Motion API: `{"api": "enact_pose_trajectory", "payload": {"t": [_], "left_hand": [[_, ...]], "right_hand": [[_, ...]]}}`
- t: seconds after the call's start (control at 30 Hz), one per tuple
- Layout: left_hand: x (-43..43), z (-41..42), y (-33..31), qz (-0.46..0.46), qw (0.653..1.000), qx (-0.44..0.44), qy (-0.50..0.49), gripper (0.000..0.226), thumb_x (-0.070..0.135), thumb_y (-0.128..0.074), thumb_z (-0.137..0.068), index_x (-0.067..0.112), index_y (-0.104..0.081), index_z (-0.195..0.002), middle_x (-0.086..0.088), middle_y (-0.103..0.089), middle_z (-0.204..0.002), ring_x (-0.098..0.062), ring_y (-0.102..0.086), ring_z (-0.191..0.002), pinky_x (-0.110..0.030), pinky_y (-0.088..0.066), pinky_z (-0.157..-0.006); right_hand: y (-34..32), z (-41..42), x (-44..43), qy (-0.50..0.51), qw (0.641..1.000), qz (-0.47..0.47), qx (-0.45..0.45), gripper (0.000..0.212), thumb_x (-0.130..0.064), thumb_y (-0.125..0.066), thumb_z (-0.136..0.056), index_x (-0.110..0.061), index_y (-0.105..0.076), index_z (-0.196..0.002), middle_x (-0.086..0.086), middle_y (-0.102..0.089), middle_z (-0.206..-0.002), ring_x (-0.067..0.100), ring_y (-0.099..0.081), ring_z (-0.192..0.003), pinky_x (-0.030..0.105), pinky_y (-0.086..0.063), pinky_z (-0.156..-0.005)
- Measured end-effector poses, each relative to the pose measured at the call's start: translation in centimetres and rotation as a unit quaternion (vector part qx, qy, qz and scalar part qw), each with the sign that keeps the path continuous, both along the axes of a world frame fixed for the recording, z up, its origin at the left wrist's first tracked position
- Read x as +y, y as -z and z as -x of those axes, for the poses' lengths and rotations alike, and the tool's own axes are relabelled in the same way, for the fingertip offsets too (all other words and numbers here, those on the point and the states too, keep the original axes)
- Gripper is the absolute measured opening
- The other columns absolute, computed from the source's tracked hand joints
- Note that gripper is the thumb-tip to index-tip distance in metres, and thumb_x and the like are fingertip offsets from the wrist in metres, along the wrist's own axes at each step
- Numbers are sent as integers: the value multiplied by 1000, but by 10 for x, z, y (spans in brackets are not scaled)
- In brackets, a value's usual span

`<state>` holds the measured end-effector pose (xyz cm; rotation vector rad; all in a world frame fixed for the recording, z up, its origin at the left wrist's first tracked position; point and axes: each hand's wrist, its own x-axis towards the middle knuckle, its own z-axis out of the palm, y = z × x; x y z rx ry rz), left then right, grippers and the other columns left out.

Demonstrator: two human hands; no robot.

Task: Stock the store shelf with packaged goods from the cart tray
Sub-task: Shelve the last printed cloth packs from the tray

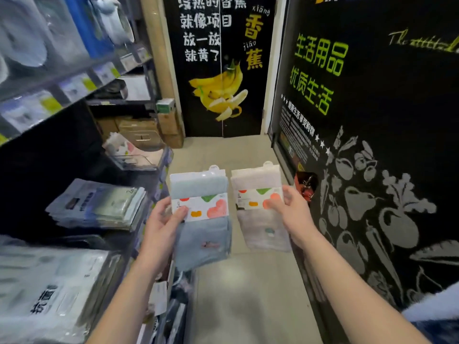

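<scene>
Blue towel pack (201,212), centre of frame, gripped in my left hand (161,219): thumb pressed on the paper band, fingers curled behind. Pale towel pack (259,207) just right of it, pinched the same way by my right hand (290,207). Packs side by side, not touching, both held over the floor. Long axis of each runs up the frame, hang tab uppermost.

Shelf (62,80) lies along the left edge of the frame, so the left hand and its blue pack are nearer. A clear bin (134,157) holding similar packs sits up-left of my hands. The likely move is leftward and forward.

Bands show red, orange and green fruit shapes; their print is too small to read. The banana poster (221,90) at top centre reads 香蕉, "xiāng jiāo". The green lettering (320,53) at upper right reads 生活用品.
</scene>
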<state>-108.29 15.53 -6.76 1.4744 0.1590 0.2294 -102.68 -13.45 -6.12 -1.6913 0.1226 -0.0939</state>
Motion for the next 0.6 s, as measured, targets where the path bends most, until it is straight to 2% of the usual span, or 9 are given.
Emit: {"api": "enact_pose_trajectory", "payload": {"t": [0.1,0.17,0.23,0.3,0.33,0.43,0.53,0.6], "left_hand": [[-1,-52,5,5,999,1,-38,27,11,-64,-100,15,-62,-127,-1,-81,-106,-15,-78,-90,-22,-60,-65],[-1,-85,13,4,998,6,-69,26,14,-65,-100,17,-63,-126,-3,-80,-109,-15,-78,-91,-24,-60,-65],[1,-118,23,25,995,15,-97,30,16,-68,-99,16,-63,-128,-8,-78,-117,-25,-77,-102,-39,-63,-80],[3,-150,27,50,989,27,-137,36,20,-74,-94,16,-63,-128,-13,-76,-121,-38,-72,-111,-56,-56,-98],[4,-165,28,49,985,33,-159,35,21,-74,-93,17,-64,-126,-13,-76,-120,-41,-71,-113,-58,-54,-100],[6,-206,21,19,971,38,-233,24,14,-70,-97,17,-67,-121,-7,-79,-109,-37,-73,-109,-45,-60,-89],[9,-238,8,6,959,44,-282,24,17,-69,-98,22,-67,-121,-7,-79,-112,-31,-75,-104,-48,-58,-91],[11,-254,0,15,948,49,-313,23,17,-68,-99,22,-66,-121,-8,-80,-111,-29,-77,-101,-47,-58,-90]], "right_hand": [[4,-71,6,-25,999,-25,0,41,-8,-74,-86,-20,-61,-123,-4,-77,-103,5,-73,-93,35,-60,-84],[12,-124,16,-55,998,-34,10,42,-7,-74,-85,-21,-60,-123,-3,-77,-102,7,-73,-91,35,-62,-83],[21,-178,27,-92,995,-33,16,41,-7,-74,-85,-19,-61,-122,-1,-77,-102,15,-74,-93,36,-62,-80],[25,-234,39,-129,990,-48,18,40,-6,-73,-85,-18,-61,-121,1,-78,-101,19,-75,-92,34,-62,-76],[26,-261,46,-148,987,-57,24,40,-7,-74,-84,-18,-61,-120,1,-78,-102,19,-75,-92,36,-63,-77],[22,-332,70,-209,974,-77,47,42,-7,-77,-83,-15,-62,-122,4,-78,-104,20,-76,-92,41,-63,-80],[16,-390,99,-277,955,-83,59,40,-5,-75,-85,-12,-62,-122,6,-79,-100,23,-76,-90,43,-63,-80],[9,-420,118,-315,942,-90,68,41,-2,-76,-83,-13,-63,-120,5,-79,-98,21,-77,-85,36,-63,-70]]}}
